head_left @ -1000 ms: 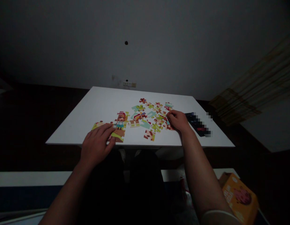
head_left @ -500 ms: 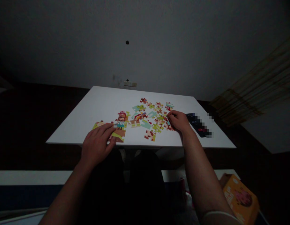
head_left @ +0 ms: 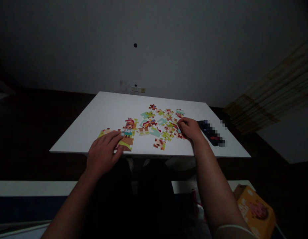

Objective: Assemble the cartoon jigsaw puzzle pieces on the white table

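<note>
My left hand lies flat with fingers stretched over a joined section of jigsaw puzzle near the table's front edge. That section shows a figure in a red cap, and the palm covers part of it. To its right, several loose jigsaw pieces are scattered, some overlapping. At the right border of this scatter rests my right hand, its fingers curled and pressed together against the pieces. Whatever lies under or between those fingertips is hidden. One cow-patterned piece sits closest to the front edge.
The white table stands before a grey wall with a socket strip. A dark phone-like object, partly pixelated, lies right of my right hand. Below my right forearm is an orange box. A striped curtain hangs at right.
</note>
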A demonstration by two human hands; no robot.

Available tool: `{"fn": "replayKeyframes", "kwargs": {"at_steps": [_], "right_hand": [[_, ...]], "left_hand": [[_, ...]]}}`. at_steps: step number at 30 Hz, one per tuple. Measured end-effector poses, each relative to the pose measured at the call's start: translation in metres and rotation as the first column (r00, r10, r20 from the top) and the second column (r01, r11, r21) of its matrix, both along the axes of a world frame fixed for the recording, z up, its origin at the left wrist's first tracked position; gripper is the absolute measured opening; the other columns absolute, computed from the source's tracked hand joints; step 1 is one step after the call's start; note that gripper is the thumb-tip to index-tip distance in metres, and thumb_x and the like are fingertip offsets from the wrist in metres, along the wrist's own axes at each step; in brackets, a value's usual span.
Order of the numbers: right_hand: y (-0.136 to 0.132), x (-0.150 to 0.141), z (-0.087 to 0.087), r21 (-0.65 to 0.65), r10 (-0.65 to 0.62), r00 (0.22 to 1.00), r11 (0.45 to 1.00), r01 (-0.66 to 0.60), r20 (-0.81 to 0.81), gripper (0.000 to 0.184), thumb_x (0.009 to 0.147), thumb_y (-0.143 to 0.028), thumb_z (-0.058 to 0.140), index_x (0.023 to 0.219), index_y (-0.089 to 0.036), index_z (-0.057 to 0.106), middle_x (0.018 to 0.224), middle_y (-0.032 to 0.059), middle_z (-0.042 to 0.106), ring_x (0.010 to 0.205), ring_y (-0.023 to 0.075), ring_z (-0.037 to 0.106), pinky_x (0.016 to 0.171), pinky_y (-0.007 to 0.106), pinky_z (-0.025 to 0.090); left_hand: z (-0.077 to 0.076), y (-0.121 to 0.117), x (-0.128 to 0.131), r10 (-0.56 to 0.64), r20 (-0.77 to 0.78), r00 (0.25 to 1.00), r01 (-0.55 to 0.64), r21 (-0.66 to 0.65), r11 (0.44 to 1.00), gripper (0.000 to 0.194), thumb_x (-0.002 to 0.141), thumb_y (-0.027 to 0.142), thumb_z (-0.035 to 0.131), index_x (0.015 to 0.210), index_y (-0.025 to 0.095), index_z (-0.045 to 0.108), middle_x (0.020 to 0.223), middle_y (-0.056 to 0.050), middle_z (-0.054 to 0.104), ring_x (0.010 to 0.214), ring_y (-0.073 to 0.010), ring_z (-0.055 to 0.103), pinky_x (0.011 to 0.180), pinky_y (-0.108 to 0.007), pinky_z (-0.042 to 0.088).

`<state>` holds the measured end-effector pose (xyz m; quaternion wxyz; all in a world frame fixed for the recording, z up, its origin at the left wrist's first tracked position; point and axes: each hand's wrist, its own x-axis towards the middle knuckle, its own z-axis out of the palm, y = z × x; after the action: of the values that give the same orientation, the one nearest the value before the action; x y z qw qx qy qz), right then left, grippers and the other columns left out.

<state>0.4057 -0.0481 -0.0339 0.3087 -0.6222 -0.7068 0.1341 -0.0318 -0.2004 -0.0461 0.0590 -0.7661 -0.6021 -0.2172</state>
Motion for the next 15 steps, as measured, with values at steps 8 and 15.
{"fn": "replayKeyframes", "kwargs": {"at_steps": [8,15], "right_hand": [[-0.002,-0.0021,0.0033,0.0,-0.006,1.0,1.0,0.006,0.01,0.029,0.092,-0.034,0.057,0.095,-0.025,0.084,0.087,0.0071,0.082,0.082,0.0286,0.073,0.079,0.038,0.053],[-0.0036,-0.0039,0.0054,-0.005,-0.008,1.0,1.0,0.008,0.007,0.028,0.092,-0.033,0.057,0.094,-0.025,0.084,0.089,0.0074,0.083,0.085,0.0293,0.074,0.082,0.039,0.053]], "left_hand": [[-0.0008,0.0,0.0,0.002,0.003,1.0,-0.002,0.001,1.0,0.043,0.11,0.04,0.054,0.146,0.026,0.073,0.161,-0.009,0.069,0.144,-0.0379,0.066,0.114,-0.058,0.052],[0.0014,-0.0001,0.0007,0.003,0.009,1.0,-0.003,-0.014,1.0,0.044,0.11,0.041,0.053,0.146,0.026,0.073,0.161,-0.009,0.069,0.143,-0.0393,0.066,0.114,-0.06,0.053]]}}
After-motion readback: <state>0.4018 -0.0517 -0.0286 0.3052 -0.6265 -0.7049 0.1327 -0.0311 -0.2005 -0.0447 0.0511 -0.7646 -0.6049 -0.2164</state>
